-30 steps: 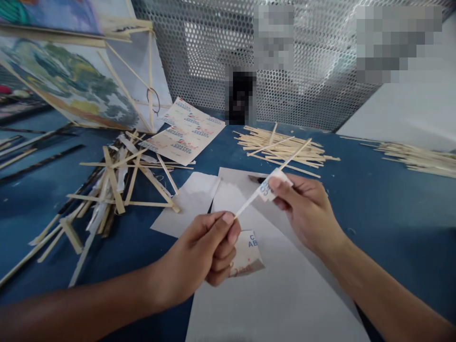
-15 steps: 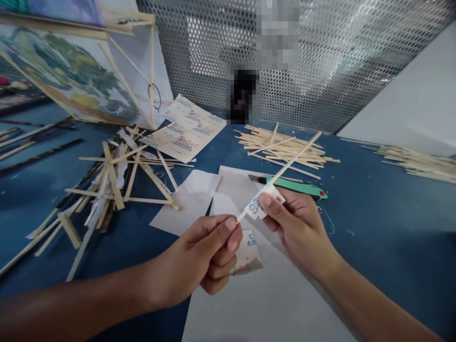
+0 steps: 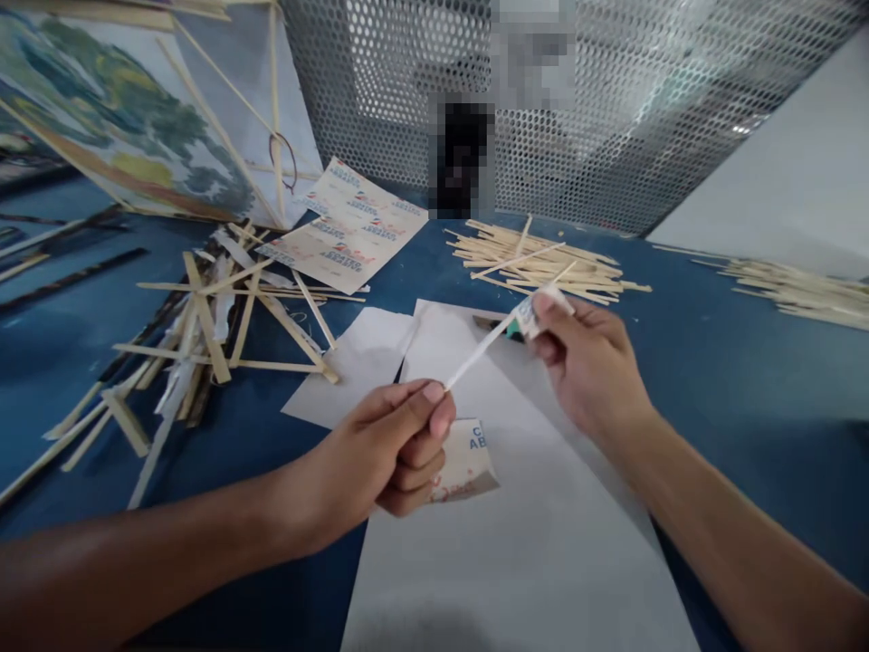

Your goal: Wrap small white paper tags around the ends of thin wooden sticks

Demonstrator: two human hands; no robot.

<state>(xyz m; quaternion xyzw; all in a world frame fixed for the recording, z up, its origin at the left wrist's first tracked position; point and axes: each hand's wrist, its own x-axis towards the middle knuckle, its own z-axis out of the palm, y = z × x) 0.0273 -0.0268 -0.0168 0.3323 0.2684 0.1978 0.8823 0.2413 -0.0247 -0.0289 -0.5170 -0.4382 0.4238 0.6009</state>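
Sandpaper shows in three pieces: one scrap (image 3: 543, 312) pinched by the right hand (image 3: 587, 358) against one stick (image 3: 481, 349), another scrap (image 3: 472, 457) on white paper (image 3: 516, 561) beside the left hand (image 3: 400, 444), one larger sheet (image 3: 353, 231) farther back. Pale, slim and straight, the stick slants above the paper, its lower end gripped in the curled left hand. Blue tabletop (image 3: 753, 426) spreads rightward; a perforated metal screen (image 3: 577, 172) bounds the back.

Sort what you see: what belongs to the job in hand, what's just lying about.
Job in hand:
slim pale wooden stick, gripped by the left hand
small white printed paper piece, pinched on the stick by the right hand

Apparently just lying about:
jumbled pale and dark wooden strips
large cream printed abrasive sheet
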